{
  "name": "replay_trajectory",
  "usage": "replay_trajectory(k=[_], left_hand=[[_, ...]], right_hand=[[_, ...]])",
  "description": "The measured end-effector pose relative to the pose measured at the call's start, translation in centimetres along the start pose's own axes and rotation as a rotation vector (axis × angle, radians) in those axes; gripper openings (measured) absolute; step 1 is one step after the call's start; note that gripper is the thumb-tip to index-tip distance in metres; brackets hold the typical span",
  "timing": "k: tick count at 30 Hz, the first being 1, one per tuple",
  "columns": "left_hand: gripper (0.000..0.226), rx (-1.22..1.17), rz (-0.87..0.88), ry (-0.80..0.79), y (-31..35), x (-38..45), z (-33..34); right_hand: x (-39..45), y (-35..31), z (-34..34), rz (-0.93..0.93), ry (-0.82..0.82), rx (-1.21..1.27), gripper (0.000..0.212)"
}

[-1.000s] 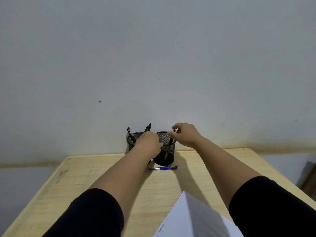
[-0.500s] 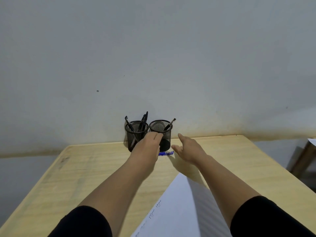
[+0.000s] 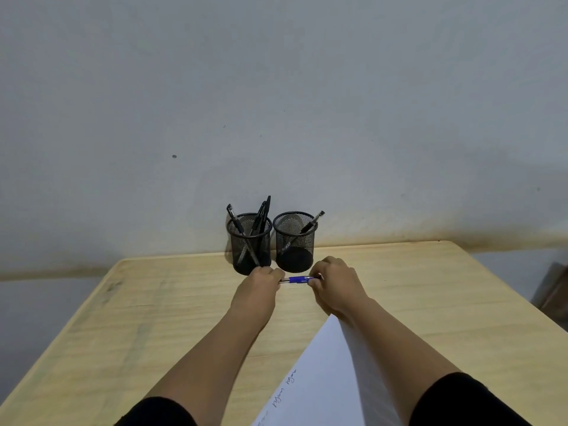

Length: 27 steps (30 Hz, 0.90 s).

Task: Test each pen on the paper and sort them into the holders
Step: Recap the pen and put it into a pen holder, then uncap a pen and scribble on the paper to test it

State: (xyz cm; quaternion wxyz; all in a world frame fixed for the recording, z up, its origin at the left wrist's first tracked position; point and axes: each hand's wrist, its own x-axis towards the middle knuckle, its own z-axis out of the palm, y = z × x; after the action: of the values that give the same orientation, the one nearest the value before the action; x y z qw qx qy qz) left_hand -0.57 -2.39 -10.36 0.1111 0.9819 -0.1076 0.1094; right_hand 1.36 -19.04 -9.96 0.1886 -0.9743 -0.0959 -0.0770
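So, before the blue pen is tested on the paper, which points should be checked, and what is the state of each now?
1. Blue pen is held: ok, left hand and right hand each grip one end, in front of the holders.
2. Cap is off: cannot tell, fingers cover both ends.
3. Paper is within reach: ok, it lies near the person, under the right forearm.
4. Free writing space: ok, only a few scribbles at its left edge.
5. Holders upright: ok, left holder has several pens, right holder has one.
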Motion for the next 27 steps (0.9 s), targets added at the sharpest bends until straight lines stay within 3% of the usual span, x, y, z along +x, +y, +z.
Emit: replay_trajectory(k=[3,5,8,11,15,19,22,27], left_hand=[[0.027,-0.051,-0.03,0.014,0.0,0.0,-0.1],[0.024,-0.161,-0.07,0.071,0.1,-0.3,-0.5],[0.021,-0.49,-0.17,0.158,0.6,-0.9,-1.6],[0.03,-0.844,-0.25,0.148,2.2,-2.1,-3.1],[0.037,-1.01,-0.274,0.179,4.2,-3.9,-5.8],[0.043,-0.836,-0.087,0.329,4.7,-5.1,-9.9],[0.031,-0.756,0.001,0.28,4.9,-6.9,-11.5],[0.012,-0.686,-0.049,0.33,3.7,-10.1,-12.3]], right_hand=[[-0.1,-0.1,-0.2,0.011,0.004,0.133,0.013],[-0.5,-0.5,-1.2,0.07,0.009,0.415,0.008],[-1.5,-1.5,-3.2,0.158,-0.01,1.01,0.006],[-2.5,-2.8,-4.8,0.172,-0.048,1.268,0.005],[-4.2,-4.7,-6.8,0.091,-0.007,1.265,0.009],[-6.5,-6.0,-8.3,-0.027,-0.106,1.078,0.02],[-8.6,-7.3,-9.0,-0.105,-0.176,1.036,0.018],[-11.3,-8.4,-10.6,-0.022,-0.303,0.94,0.029]])
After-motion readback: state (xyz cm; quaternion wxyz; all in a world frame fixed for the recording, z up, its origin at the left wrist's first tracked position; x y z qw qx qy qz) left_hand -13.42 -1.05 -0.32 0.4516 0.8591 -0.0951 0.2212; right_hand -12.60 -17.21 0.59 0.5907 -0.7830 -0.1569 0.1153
